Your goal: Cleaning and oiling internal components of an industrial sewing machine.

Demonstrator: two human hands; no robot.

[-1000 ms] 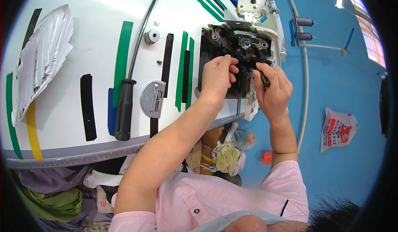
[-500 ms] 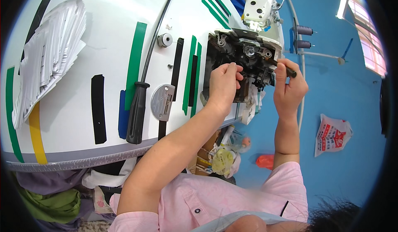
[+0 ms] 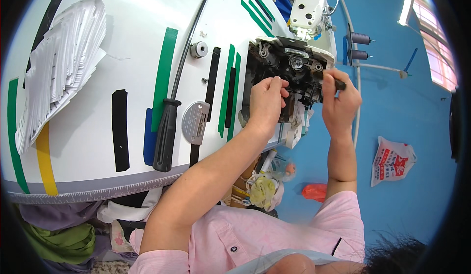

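Observation:
In front of me the opened bed of a white sewing machine (image 3: 327,53) exposes dark, oily metal parts. My left hand (image 3: 266,103) reaches into the near left of this opening, with its thumb and fingers pinched together; whatever lies between them is hidden. At the opening's right edge my right hand (image 3: 342,108) is closed around a dark-handled tool (image 3: 340,85), its shaft pointing left toward the mechanism. A clear round part (image 3: 296,63) shows amid the metal. On the table to the left lie a long black-handled screwdriver (image 3: 167,132), a metal needle plate (image 3: 196,122) and a small metal bobbin case (image 3: 199,49).
A stack of white paper pieces (image 3: 64,63) lies at the table's far left. Green, black and yellow tape strips mark the white table (image 3: 88,156). Dark thread spools (image 3: 360,38) stand right of the machine. Bags and cloths (image 3: 265,190) lie below the table edge.
My right hand and the dark-handled tool have shifted slightly left and the hand has turned a little. My left hand stays nearly in place. The whole view has moved slightly.

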